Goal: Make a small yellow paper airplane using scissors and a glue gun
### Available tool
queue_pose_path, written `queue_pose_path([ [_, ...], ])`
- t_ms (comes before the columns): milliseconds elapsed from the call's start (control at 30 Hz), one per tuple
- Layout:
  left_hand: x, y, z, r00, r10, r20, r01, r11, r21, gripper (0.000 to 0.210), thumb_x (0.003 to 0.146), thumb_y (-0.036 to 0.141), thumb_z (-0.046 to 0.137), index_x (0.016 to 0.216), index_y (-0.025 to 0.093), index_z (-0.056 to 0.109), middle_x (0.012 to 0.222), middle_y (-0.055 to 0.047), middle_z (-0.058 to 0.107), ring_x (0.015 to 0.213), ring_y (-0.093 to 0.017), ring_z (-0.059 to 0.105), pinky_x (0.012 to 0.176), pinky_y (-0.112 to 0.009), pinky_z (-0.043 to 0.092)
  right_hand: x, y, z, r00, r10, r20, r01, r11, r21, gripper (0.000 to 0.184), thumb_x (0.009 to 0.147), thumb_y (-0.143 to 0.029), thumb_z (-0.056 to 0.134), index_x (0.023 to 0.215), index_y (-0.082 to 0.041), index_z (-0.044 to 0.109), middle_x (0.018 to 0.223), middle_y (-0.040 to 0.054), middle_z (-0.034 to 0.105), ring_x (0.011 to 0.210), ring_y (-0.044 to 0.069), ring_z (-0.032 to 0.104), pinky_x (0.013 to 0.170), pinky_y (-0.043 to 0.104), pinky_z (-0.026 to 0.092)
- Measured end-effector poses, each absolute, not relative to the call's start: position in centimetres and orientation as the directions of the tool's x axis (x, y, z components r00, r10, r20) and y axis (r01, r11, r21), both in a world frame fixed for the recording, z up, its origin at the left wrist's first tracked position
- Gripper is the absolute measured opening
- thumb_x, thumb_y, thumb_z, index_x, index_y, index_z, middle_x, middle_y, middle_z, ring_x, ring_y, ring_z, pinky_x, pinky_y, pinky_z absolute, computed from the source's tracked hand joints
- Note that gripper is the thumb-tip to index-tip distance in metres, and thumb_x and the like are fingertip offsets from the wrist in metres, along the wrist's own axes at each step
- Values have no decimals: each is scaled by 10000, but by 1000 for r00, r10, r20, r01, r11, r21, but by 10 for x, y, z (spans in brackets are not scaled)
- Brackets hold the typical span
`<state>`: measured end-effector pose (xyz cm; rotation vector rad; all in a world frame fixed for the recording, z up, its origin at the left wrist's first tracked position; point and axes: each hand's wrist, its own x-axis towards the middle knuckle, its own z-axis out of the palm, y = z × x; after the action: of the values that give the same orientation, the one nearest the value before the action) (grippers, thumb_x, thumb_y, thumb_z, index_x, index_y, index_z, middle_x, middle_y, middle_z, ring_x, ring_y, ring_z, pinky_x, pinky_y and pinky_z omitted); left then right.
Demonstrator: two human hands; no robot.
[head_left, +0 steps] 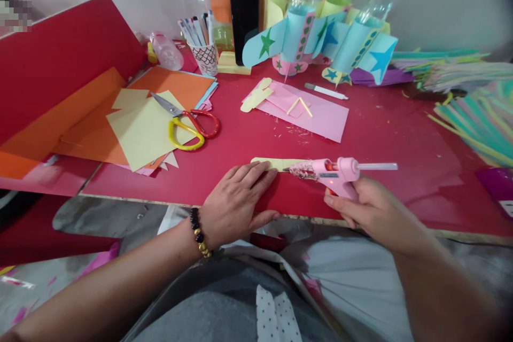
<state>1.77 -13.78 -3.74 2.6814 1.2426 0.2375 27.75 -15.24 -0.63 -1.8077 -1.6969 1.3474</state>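
Note:
My right hand (356,206) grips a pink hot glue gun (336,171), with a clear glue stick (379,166) jutting from its back end. The gun's nozzle points left, at a pale yellow paper strip (276,163) near the table's front edge. Whether the tip touches the paper, I cannot tell. With fingers stretched out, my left hand (240,195) lies flat and its fingertips rest on the strip's left part. Beyond the strip, a pink paper sheet (328,117) carries a yellow cut-out (256,96) and two thin yellow strips (300,107).
Scissors (192,125) lie on stacked orange and yellow paper (136,123) at left. Behind stand a pen cup (204,59), a phone (244,26) and bottle rockets with blue paper wings (296,37). A white pen (326,91) lies nearby; paper strips (476,112) heap at right.

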Motion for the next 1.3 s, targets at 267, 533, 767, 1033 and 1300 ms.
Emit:
queue_pose_path([
  [267,18,-137,-37,640,765,77,735,-638,229,688,880,578,411,1427,171,325,1434,-127,373,1288,-292,346,1082,-461,268,278,-153,-3,-187,891,-413,590,-235,-773,321,828,-377,568,585,-208,443,420,-59,388,408,99,353,415,250,279],
  [533,17,-139,-37,639,762,103,733,-644,220,687,874,578,424,1427,184,326,1425,-128,385,1284,-291,354,1074,-459,285,302,-137,-8,109,975,-192,239,-213,-948,140,766,-324,645,758,-190,604,541,-10,573,495,135,487,474,262,336],
  [767,16,-139,-36,633,767,108,737,-639,219,668,883,575,408,1427,197,323,1433,-116,382,1284,-283,360,1066,-456,291,337,-115,-5,419,895,-153,110,-217,-970,192,704,-321,739,700,-192,597,560,-6,531,484,113,462,467,273,370],
  [1033,16,-140,-35,629,764,145,735,-645,211,650,874,564,438,1404,196,360,1407,-119,410,1274,-273,376,1062,-451,300,366,-103,-17,621,772,-136,246,-357,-901,305,649,-455,737,679,-180,611,530,4,555,471,150,528,456,287,440],
  [1300,17,-141,-34,624,761,175,729,-648,221,628,878,552,440,1391,194,381,1391,-123,426,1257,-274,390,1056,-441,300,395,-104,-29,429,900,77,861,-381,-338,498,737,-629,539,472,-207,553,471,38,508,541,213,525,513,315,362],
])
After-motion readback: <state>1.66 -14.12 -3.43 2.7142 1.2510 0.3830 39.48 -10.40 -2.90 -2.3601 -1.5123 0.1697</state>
